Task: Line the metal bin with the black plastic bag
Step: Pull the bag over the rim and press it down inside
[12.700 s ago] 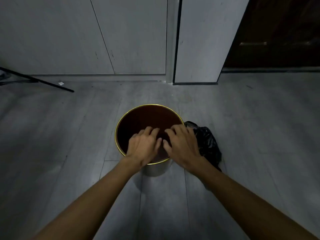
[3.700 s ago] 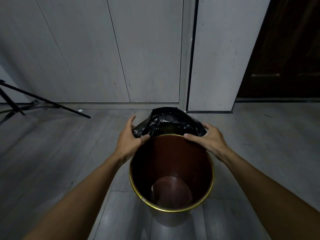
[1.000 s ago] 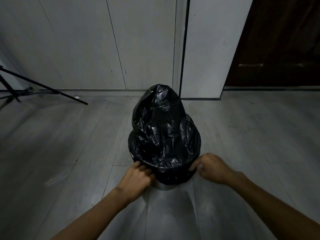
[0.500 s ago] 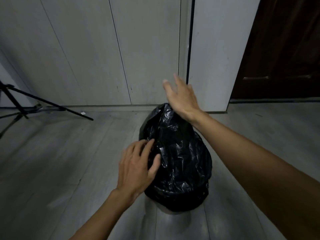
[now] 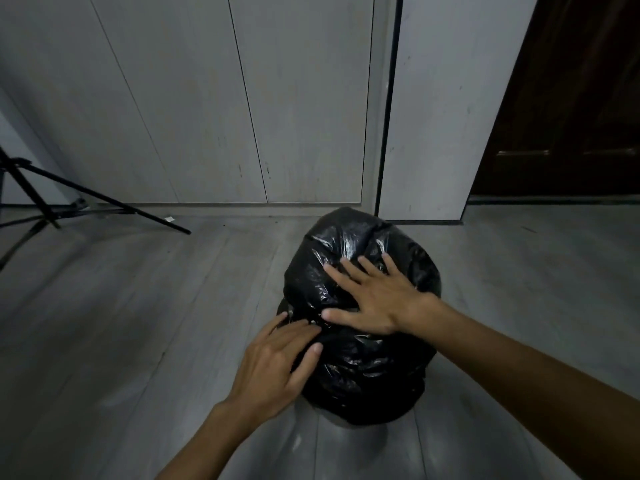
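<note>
Far off at my left stands a thin black tripod (image 5: 69,199), its legs splayed on the grey plank floor (image 5: 145,306), well apart from my work. Nearer in, my left hand (image 5: 277,368) lies flat with fingers spread on the near-left flank of the crinkled black plastic bag (image 5: 360,362), pinching nothing. The bag is pulled down over the mouth of the round metal bin (image 5: 341,421), of which I see only a pale sliver below the bag's lower edge; the rest is hidden. The bag bulges upward in a tall dome, long axis upright and leaning a little away from me, so the bulk I must get down into the bin lies directly under my palms. My right hand (image 5: 377,299) is higher and nearer the crown, open and spread, palm down on the plastic. I judge it the better placed to press the dome straight down, while the left steadies the side. The thin film may trap air and spring back. Beyond are pale panelled cupboard doors (image 5: 214,98) and, at the far right, a dark wooden door (image 5: 571,116).
</note>
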Action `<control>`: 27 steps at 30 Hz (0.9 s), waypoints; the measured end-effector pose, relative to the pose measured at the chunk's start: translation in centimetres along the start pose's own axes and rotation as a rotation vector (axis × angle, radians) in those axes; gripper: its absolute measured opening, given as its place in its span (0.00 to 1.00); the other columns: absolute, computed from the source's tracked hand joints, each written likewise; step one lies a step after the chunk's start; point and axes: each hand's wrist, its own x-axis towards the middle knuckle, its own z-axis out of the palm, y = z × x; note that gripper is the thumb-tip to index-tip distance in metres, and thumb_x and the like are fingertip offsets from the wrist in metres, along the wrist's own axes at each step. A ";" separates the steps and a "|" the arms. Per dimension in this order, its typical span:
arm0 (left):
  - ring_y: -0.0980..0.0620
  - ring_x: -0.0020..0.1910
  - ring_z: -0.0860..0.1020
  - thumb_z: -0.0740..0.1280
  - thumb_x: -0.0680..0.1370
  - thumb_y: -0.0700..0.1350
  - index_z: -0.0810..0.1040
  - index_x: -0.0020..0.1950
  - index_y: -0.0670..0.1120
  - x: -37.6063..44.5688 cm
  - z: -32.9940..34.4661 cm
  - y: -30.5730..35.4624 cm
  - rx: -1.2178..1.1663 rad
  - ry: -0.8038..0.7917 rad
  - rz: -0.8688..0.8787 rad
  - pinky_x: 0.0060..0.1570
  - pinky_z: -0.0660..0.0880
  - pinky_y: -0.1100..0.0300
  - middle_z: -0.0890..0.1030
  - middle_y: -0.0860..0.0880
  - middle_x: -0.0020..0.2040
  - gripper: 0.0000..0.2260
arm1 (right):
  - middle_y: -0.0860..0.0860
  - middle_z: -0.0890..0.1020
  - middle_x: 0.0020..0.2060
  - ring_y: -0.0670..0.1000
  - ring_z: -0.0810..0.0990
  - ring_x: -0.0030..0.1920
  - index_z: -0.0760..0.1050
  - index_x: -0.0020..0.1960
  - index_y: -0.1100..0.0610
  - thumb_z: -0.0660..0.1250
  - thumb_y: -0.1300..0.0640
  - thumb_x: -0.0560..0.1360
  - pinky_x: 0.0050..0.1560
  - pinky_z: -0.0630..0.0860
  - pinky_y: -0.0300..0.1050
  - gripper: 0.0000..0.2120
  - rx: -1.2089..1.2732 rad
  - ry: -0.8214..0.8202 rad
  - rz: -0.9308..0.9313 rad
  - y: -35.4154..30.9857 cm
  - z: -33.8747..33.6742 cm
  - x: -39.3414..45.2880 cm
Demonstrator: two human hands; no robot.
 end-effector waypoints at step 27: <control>0.52 0.80 0.47 0.51 0.78 0.67 0.43 0.80 0.57 5.2 2.6 -0.2 0.267 -0.544 -0.218 0.76 0.41 0.40 0.52 0.51 0.81 0.34 | 0.55 0.52 0.79 0.57 0.50 0.78 0.49 0.79 0.54 0.58 0.37 0.77 0.77 0.47 0.58 0.38 0.170 -0.479 -0.086 -2.1 7.1 1.7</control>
